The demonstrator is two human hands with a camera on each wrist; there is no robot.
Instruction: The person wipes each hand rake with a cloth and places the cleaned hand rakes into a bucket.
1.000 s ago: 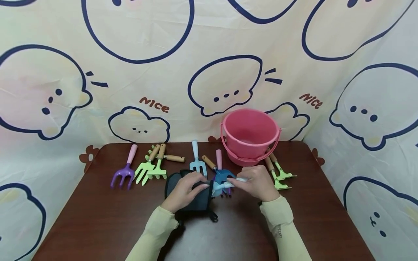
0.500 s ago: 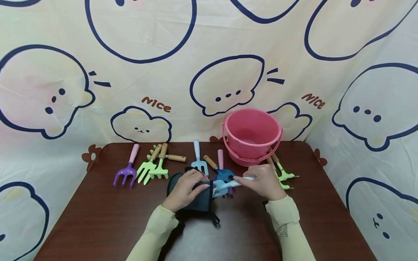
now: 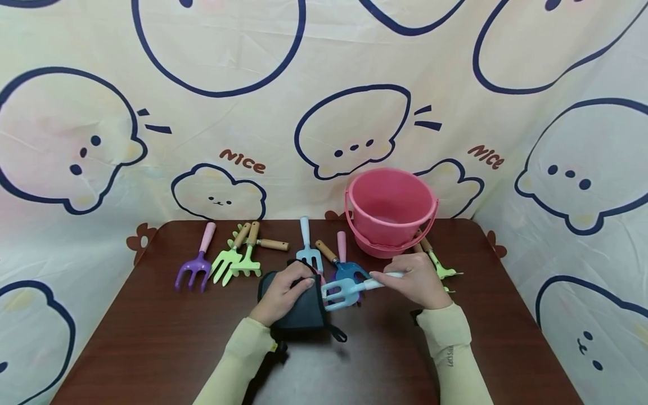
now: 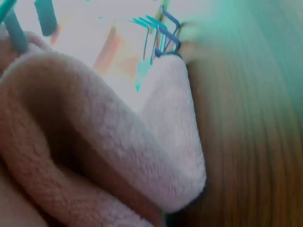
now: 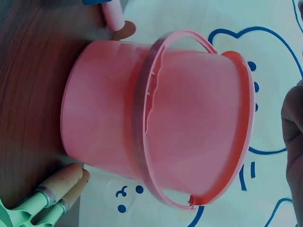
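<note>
A small dark pouch (image 3: pixel 306 315) lies on the table's middle, and my left hand (image 3: pixel 284 293) grips its upper side. From the right, my right hand (image 3: pixel 416 280) holds a light blue hand fork (image 3: pixel 349 288) by its pale handle. The fork's tines point left, right at the pouch's open end; whether the tips touch it I cannot tell. Something pink shows at that opening, mostly hidden. In the left wrist view, a fuzzy sleeve (image 4: pixel 109 123) covers most of the picture. Part of my right hand (image 5: pixel 294 118) appears at the edge of the right wrist view.
Behind the right hand stands a pink bucket (image 3: pixel 390 211). Along the back lie a purple fork (image 3: pixel 194 267), light green tools (image 3: pixel 246 261), another light blue fork (image 3: pixel 306 247) and a dark blue tool (image 3: pixel 349 271). More green tools (image 3: pixel 439 269) lie beside the bucket.
My right hand has drawn the light blue fork rightward, and its tines, earlier partly inside the pouch, now show. My left hand stays on the pouch.
</note>
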